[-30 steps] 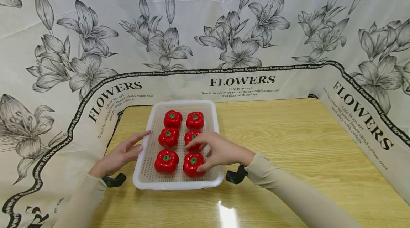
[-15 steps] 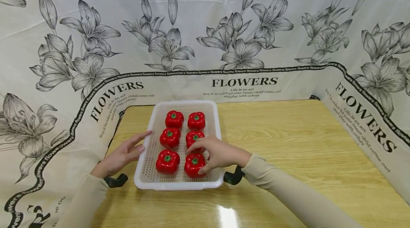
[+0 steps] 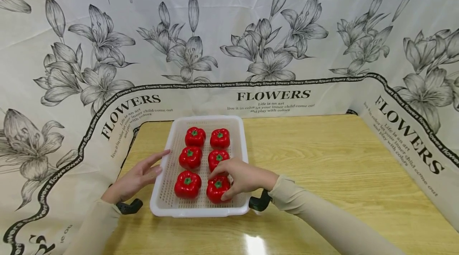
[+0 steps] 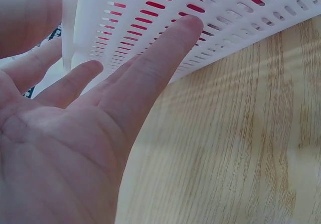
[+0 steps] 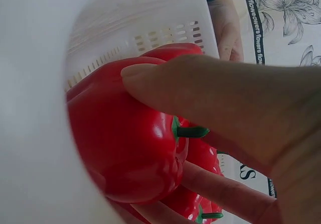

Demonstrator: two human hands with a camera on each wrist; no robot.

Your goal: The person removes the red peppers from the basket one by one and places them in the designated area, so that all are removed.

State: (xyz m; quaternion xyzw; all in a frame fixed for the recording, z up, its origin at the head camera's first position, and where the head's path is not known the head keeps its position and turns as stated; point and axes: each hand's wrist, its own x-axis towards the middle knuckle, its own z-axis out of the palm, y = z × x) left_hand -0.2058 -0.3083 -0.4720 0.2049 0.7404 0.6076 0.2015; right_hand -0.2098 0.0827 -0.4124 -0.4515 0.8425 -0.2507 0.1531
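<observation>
A white perforated plastic basket [image 3: 201,212] holds several red bell peppers with green stems, set in two columns. My right hand [image 3: 244,175] reaches over the basket's right side and grips the nearest right-hand bell pepper [image 3: 216,194], the thumb on its near side and fingers on its far side. In the right wrist view the thumb lies on that red bell pepper [image 5: 135,148]. At the basket's left side, my left hand [image 3: 134,178] touches the wall with extended fingers. The left wrist view shows one fingertip against the slotted basket wall [image 4: 235,13].
The basket stands on a wood-grain table [image 3: 305,159], which extends to its right. Behind and at both sides hangs a white cloth [image 3: 201,99] with flower drawings. Other bell peppers sit close by, one [image 3: 187,185] to the left and one [image 3: 217,157] behind.
My right hand has moved slightly toward me, its fingers settling round the near right bell pepper. The left hand keeps its place by the basket. The head view has shifted slightly.
</observation>
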